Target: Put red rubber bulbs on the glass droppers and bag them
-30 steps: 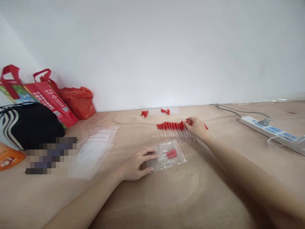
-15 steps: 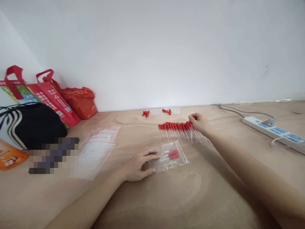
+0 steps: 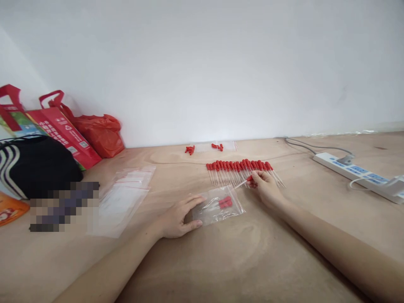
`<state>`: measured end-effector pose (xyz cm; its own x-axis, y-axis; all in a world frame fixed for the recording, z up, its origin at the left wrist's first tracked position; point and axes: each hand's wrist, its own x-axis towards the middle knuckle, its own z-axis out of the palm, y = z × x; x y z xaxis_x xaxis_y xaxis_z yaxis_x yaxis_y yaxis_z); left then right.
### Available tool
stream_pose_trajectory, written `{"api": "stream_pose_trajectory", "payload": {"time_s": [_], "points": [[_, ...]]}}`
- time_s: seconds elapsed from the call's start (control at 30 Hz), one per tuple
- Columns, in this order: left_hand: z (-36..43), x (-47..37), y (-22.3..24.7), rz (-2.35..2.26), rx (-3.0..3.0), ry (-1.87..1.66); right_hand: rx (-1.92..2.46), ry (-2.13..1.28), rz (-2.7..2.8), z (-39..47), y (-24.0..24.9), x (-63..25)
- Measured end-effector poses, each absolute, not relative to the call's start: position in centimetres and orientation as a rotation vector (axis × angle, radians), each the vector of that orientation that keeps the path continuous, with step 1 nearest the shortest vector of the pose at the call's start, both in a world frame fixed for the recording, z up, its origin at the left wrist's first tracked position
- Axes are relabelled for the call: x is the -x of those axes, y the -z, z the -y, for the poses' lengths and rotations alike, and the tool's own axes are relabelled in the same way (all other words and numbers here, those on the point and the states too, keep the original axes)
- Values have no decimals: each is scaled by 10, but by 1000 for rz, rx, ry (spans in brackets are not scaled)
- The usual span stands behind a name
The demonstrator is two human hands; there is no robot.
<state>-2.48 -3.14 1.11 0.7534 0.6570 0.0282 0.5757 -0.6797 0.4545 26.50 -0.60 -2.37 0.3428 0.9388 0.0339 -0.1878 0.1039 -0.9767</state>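
My right hand (image 3: 265,185) pinches a dropper (image 3: 242,184) by its red rubber bulb. The dropper's thin clear tube points left, its end close to the opening side of a clear zip bag (image 3: 210,215). Inside that bag lie a few droppers with red bulbs (image 3: 225,202). My left hand (image 3: 179,216) rests on the bag's left end, fingers spread and thumb apart, pressing on it from above. Behind both hands, several droppers (image 3: 235,167) lie side by side in a row, red bulbs facing the wall and tubes toward me.
Flat clear zip bags (image 3: 123,200) lie in a stack on the left. Loose red bulbs (image 3: 190,150) and another clear bag (image 3: 227,146) are near the wall. A power strip (image 3: 356,172) sits at right; a black bag (image 3: 38,166) and red bags (image 3: 97,132) stand at left.
My right hand has come from the row's right end toward me and left, now with a dropper pulled out in its fingers. My left hand stays on the bag. The view has shifted slightly.
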Motion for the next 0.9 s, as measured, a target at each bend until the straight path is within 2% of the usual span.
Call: {"api": "stream_pose_trajectory", "payload": {"time_s": [0.17,0.37,0.67,0.83,0.9], "points": [[32,24,-13,-944,-2524,-246,1047,-1299,914,19,21,-249],[32,25,-12,-949,-2516,-245,1099,-1414,1228,28,18,-240],[32,25,-11,-983,-2520,-216,1269,-1261,1329,18,29,-232],[31,27,-7,-1006,-2515,-207,1169,-1431,1415,24,27,-225],[31,26,-8,-990,-2527,-228,1210,-1397,1444,24,25,-228]]}}
